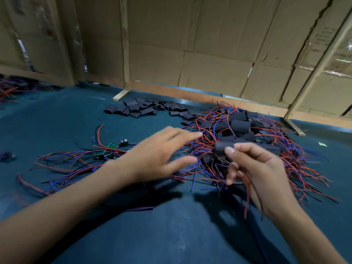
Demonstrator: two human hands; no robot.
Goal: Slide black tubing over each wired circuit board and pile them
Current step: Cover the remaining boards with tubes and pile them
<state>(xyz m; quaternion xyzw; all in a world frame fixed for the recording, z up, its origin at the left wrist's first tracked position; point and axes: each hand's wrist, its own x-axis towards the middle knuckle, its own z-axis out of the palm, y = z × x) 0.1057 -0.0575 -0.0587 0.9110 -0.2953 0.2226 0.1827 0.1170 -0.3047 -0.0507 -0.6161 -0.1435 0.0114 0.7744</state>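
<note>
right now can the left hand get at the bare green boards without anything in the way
Probably yes. The left hand is open and holds nothing, and the bare boards lie uncovered on the mat just to its left. Only their own loose red and blue wires lie around them.

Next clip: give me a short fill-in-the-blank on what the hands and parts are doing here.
1. The right hand pinches a sleeved board covered in ____ tubing.
2. The left hand is open and holds ____.
3. The bare boards, still without tubing, are ____ in colour.
4. The loose tubing pieces lie on the ____ side of the finished pile.

Missing words: black; nothing; green; far left
</note>
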